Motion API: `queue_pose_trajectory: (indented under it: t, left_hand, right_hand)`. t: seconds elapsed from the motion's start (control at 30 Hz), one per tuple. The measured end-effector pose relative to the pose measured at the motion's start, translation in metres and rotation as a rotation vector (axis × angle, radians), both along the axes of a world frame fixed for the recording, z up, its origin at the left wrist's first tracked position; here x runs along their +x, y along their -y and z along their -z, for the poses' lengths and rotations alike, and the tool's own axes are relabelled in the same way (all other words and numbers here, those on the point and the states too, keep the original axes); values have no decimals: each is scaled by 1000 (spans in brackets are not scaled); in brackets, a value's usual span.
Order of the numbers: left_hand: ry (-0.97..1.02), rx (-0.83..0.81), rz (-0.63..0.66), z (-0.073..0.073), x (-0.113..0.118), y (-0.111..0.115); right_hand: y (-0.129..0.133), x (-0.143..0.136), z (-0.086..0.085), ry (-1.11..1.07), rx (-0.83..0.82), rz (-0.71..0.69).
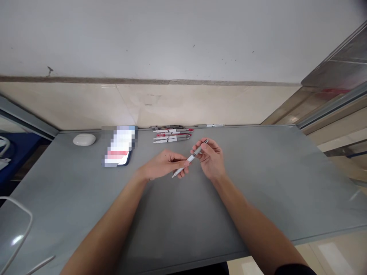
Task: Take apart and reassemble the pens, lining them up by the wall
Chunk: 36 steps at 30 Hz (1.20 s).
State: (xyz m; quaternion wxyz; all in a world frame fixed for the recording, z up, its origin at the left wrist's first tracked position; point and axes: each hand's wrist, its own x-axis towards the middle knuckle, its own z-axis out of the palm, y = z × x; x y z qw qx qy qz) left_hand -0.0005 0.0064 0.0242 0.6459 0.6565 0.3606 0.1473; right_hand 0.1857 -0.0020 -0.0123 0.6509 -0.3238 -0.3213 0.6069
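Observation:
A white and grey pen (190,158) is held at a slant above the grey table (183,214), its upper right end near the right fingertips. My left hand (166,165) pinches its lower white part between thumb and fingers. Around the grey upper part, my right hand (211,158) has its thumb and fingers closed. Beyond the hands, several pens (172,135) in white, grey and red lie side by side near the table's back edge. One more white and grey pen (210,125) lies apart from them, against the wall.
At the back left are a phone (122,147) with a blurred screen and a white rounded case (84,139). A white cable (30,217) curves over the near left corner. The tiled wall (200,103) bounds the table's back.

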Motion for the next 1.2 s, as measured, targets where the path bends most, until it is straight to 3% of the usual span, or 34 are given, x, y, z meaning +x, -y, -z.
queue_pose_trajectory:
  t: [0.23, 0.53, 0.93, 1.2]
  left_hand:
    - [38, -49, 9, 0, 3, -3]
    - [-52, 168, -128, 9, 8, 1]
    - [41, -46, -42, 4, 3, -1]
    - [-27, 153, -157, 12, 10, -1]
  right_hand:
    - [-4, 2, 5, -106, -1, -37]
    - [-5, -4, 7, -71, -51, 84]
    - [-4, 4, 8, -38, -11, 19]
    - [-6, -3, 7, -30, -43, 133]
